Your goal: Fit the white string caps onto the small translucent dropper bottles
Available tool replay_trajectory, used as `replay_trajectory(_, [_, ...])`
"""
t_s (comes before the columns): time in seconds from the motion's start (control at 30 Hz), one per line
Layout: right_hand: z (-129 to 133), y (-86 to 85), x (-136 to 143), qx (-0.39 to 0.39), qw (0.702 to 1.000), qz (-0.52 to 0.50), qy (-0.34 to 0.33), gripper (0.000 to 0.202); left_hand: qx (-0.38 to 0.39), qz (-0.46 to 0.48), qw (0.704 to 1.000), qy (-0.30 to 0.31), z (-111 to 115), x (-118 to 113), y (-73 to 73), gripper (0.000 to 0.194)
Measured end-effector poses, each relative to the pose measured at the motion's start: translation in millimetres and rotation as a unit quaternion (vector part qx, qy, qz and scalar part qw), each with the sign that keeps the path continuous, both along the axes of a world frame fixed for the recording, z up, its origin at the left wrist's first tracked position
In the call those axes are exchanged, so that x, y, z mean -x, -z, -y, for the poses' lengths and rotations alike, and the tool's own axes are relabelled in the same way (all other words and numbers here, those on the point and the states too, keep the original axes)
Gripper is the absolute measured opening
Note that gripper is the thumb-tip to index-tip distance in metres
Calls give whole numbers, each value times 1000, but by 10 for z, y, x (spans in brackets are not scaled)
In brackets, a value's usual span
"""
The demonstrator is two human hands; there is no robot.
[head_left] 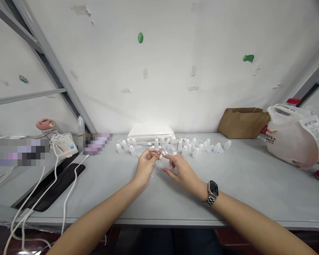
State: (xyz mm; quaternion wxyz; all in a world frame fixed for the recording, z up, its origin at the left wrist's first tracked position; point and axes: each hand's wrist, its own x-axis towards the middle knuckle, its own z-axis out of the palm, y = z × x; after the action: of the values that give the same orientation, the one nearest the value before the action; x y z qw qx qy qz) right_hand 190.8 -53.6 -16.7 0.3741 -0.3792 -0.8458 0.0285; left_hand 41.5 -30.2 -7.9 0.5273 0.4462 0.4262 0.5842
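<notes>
Between my two hands, above the grey table, is a small translucent squeeze bottle [164,164] with a white top and a thin strap or thread hanging from it. My left hand [144,165] pinches the bottle's top with thumb and fingertips. From the other side, my right hand [185,173] has its thumb and bent fingers around the bottle body, the index fingertip near the top. Fingers hide part of the cap. Just beyond the hands, several similar bottles [196,152] stand or lie in a loose cluster, some with looped cap straps.
A stack of white boards [151,131] lies against the wall. At right stand a brown cardboard box [238,124] and a filled plastic bag [287,138]. To the left are a power strip [65,146], white cables [76,177] and a black tray-like pad [55,186].
</notes>
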Motion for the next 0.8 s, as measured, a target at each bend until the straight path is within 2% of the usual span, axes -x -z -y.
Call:
replay_trajectory(0.43, [17,-19,14,12,1000,24,14,31,26,-15,999,11,-5,9,4,27])
replay_trajectory(0.8, [4,-15,-15,55,998,32,12,33,34,-25,999,21,-5,5,8,25])
